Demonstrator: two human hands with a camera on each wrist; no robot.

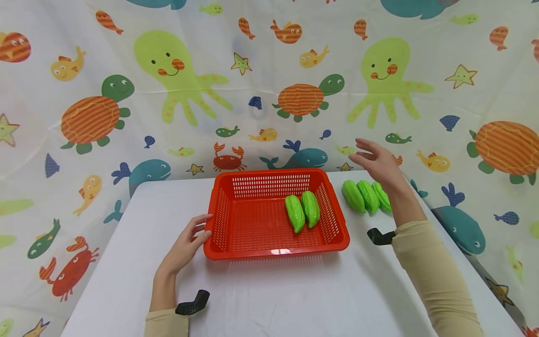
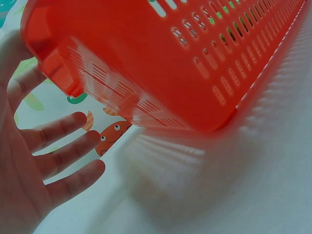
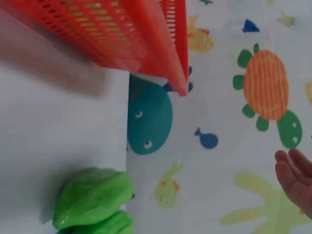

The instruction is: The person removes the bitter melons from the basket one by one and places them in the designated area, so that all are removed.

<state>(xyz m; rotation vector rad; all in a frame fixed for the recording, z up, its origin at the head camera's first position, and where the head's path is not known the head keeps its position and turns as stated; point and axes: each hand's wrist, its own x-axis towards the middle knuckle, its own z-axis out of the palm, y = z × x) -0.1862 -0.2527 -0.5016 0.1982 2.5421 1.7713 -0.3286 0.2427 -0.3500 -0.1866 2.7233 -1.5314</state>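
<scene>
A red perforated basket [image 1: 219,220] stands mid-table and holds two green bumpy gourds [image 1: 302,211] on its right side. Three more green gourds [image 1: 365,196] lie in a row on the table right of the basket, also seen in the right wrist view [image 3: 92,197]. My left hand [image 1: 189,241] lies on the table with straight fingers [image 2: 58,161] touching the basket's [image 2: 146,58] front-left corner. My right hand [image 1: 376,161] hovers open above the three gourds, holding nothing; its fingertips [image 3: 292,175] show at the right wrist view's edge.
The white table [image 1: 273,295] ends at its back edge just behind the basket and gourds. A sea-animal print cloth [image 1: 269,84] hangs behind and at both sides. The gourds on the right lie close to the table's right rear corner.
</scene>
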